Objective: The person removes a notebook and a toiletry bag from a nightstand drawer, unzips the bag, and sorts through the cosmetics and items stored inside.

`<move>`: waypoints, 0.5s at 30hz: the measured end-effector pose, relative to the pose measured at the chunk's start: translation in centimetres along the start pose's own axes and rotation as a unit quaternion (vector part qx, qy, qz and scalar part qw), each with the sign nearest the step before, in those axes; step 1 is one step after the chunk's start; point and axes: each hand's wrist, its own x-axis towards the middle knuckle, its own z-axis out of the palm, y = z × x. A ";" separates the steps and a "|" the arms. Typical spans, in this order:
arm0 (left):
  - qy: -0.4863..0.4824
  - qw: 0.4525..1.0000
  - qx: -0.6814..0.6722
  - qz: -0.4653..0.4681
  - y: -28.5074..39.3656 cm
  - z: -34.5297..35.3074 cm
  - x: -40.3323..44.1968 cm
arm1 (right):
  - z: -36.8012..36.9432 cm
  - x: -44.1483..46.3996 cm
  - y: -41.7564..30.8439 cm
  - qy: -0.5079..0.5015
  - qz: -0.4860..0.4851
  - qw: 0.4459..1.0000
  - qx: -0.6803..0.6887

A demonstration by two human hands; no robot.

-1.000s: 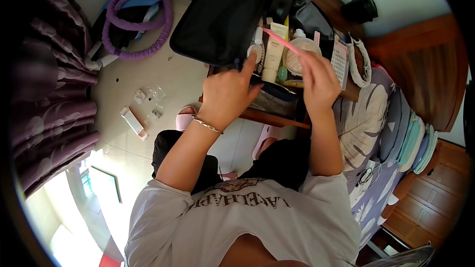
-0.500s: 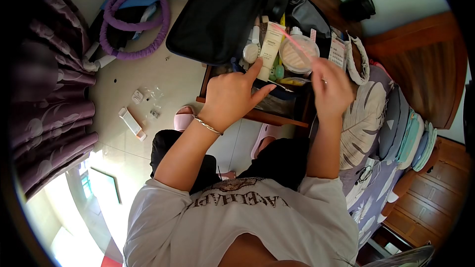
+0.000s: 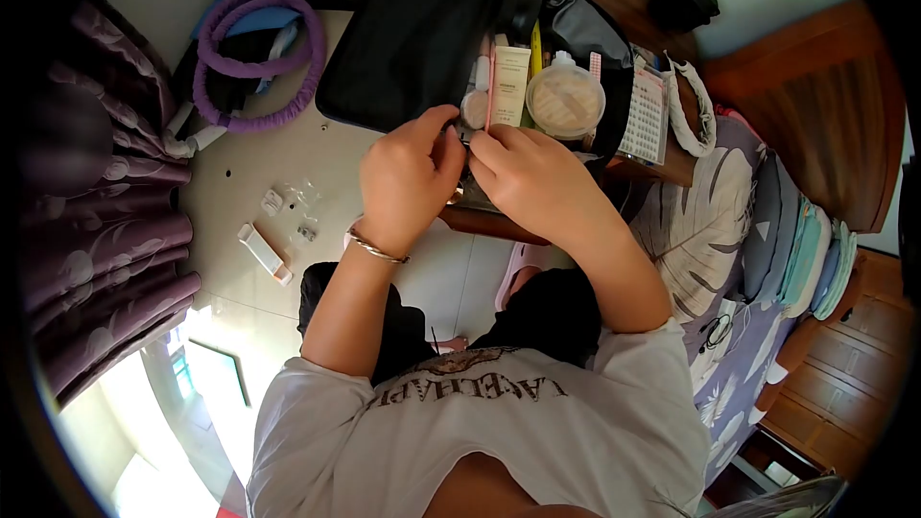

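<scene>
An open black bag [image 3: 408, 43] holds a cream tube [image 3: 510, 86], a round clear container [image 3: 566, 101] and a small round pot [image 3: 474, 108]. A thin pink stick [image 3: 492, 86] stands between the pot and the tube. My right hand [image 3: 528, 168] pinches its lower end at the bag's front edge. Beside it, at the bag's front left corner, my left hand [image 3: 408, 163] is closed, thumb and forefinger near each other; what lies between them is too small to name.
Purple padded rings [image 3: 302, 86] lie at the back left. On the floor is a white and orange box [image 3: 265, 254]. A sheet of small items [image 3: 645, 117] is right of the bag, near a black cup [image 3: 684, 2] and the bed [image 3: 705, 240].
My right hand has moved left and down with the pink stick, which is now upright in the bag. My left hand has drawn back left from the tube and its fingers have closed.
</scene>
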 end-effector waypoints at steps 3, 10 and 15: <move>0.019 0.987 0.135 0.080 0.2 0.2 0.3 | 0.4 0.5 0.3 0.002 0.034 0.999 0.023; -0.004 0.967 0.105 0.233 -0.6 0.8 2.3 | 1.8 0.1 2.8 0.037 0.005 0.997 0.070; -0.104 0.956 0.157 0.223 -0.8 1.2 2.5 | 1.2 -0.4 4.8 0.056 0.093 0.991 0.083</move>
